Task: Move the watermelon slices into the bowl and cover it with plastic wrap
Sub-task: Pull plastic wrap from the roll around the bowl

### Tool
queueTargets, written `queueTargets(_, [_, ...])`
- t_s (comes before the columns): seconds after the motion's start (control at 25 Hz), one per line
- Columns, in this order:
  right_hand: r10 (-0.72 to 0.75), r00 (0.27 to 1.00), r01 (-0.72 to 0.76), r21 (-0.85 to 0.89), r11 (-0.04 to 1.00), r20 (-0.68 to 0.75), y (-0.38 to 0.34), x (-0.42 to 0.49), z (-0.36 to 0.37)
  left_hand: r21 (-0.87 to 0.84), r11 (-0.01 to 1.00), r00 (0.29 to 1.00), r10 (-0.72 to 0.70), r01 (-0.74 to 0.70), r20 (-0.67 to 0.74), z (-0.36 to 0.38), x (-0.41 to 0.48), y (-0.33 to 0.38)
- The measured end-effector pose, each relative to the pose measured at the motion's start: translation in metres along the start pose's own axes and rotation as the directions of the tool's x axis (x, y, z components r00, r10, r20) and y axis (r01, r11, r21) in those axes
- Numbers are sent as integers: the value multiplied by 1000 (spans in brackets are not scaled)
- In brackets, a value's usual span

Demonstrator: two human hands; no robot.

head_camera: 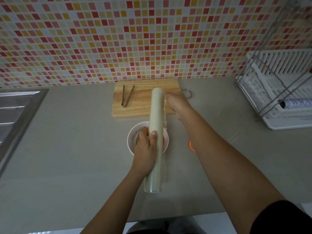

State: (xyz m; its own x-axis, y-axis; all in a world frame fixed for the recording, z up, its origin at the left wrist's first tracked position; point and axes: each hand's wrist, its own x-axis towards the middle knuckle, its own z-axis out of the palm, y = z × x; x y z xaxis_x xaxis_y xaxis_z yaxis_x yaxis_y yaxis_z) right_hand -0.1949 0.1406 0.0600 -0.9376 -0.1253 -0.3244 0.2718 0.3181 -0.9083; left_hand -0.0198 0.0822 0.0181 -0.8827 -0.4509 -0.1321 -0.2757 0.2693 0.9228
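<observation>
Left hand [146, 146] grips plastic wrap roll [156, 132] steady over bowl [130, 144] — watermelon slices [143, 129] in it, under hand. Right hand [177, 103] at roll's far end, likely freeing film edge — grip unclear.

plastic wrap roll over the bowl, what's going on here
A person's left hand grips a plastic wrap roll above the white bowl, which holds watermelon slices. The right hand is at the loose film edge near the roll's far end, fingers blurred. The bowl is uncovered. Tongs lie on the wooden cutting board.
</observation>
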Motion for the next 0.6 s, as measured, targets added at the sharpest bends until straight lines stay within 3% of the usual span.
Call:
queueTargets(0.12, [172, 985, -170, 339, 925, 25, 4, 7, 1, -12, 999, 999, -51, 52, 17, -3, 0, 5])
queueTargets(0.28, [319, 948, -275, 543, 793, 14, 15, 14, -6, -56, 996, 997, -65, 67, 40, -5, 1, 7])
queueTargets(0.44, [389, 919, -358, 561, 746, 69, 30, 14, -10, -111, 989, 993, -92, 99, 70, -4, 6, 8])
queueTargets(0.6, [337, 937, -347, 323, 881, 88, 58, -2, -4, -103, 987, 989, -114, 124, 90, -9, 12, 8])
